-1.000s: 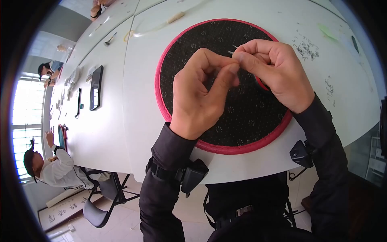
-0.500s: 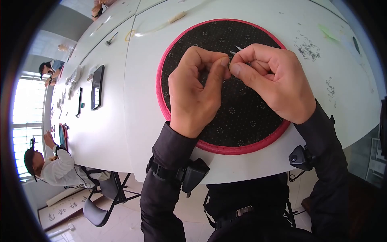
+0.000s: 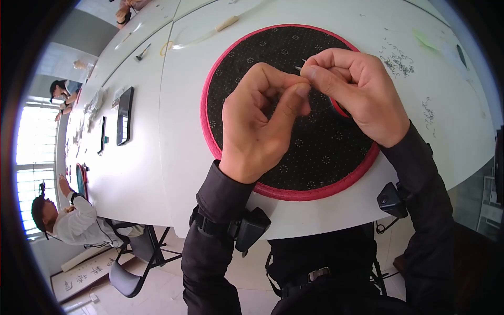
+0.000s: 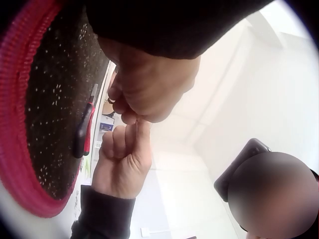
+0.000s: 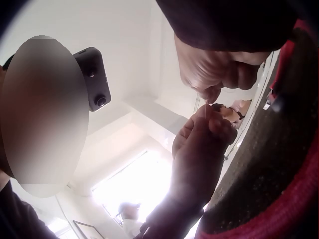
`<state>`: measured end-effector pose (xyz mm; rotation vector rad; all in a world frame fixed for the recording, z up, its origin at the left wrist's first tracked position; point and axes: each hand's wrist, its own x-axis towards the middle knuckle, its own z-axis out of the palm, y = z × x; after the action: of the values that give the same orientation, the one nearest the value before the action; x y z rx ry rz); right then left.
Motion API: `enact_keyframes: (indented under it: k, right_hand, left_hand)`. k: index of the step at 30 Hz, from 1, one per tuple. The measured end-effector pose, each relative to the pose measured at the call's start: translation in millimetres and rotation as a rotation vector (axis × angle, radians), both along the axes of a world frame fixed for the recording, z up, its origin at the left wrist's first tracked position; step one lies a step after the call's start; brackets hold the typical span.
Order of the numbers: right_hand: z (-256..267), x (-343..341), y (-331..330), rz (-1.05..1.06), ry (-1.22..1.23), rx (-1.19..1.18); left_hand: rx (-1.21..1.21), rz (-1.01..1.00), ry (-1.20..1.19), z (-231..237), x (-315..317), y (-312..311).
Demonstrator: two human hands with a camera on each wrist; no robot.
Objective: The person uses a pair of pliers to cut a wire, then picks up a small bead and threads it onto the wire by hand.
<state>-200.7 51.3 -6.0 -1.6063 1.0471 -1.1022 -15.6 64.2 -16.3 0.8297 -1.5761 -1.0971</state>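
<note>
In the head view, my left hand [image 3: 260, 123] and right hand [image 3: 362, 94] are raised over a round black mat [image 3: 315, 168] with a red rim, thumb and forefinger pinched on each. A very thin, pale strand [image 5: 206, 110] shows between the fingertips in the right wrist view; what it is, I cannot tell. The left wrist view has my left hand [image 4: 152, 84] above my right hand [image 4: 124, 162], their fingertips almost meeting. Beside them on the mat lies a tool with red and black handles [image 4: 84, 132], partly hidden by my right hand in the head view.
Small dark bits [image 3: 398, 63] are scattered right of the mat. A wooden-handled tool [image 3: 227, 23] lies beyond it. Further left are a black tablet [image 3: 124, 115] and a small tool [image 3: 142, 52]. A person in white [image 3: 79, 220] sits at the table's far left.
Compared with half a second ago, my right hand is higher over the mat and my left fingertips are slightly lower and further right. The tool's red handle shows again below my right hand.
</note>
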Motion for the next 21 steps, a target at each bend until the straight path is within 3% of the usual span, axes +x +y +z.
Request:
enact_keyframes:
  k: [13,21]
  right_hand:
    - [13,7,10,0.057,0.050,0.097]
    - [10,4,9,0.015,0.143,-0.104]
  left_hand:
    - [-0.057,0.157,-0.025,-4,2,-5]
    - [-0.091,0.126,-0.151,-13,3,-10]
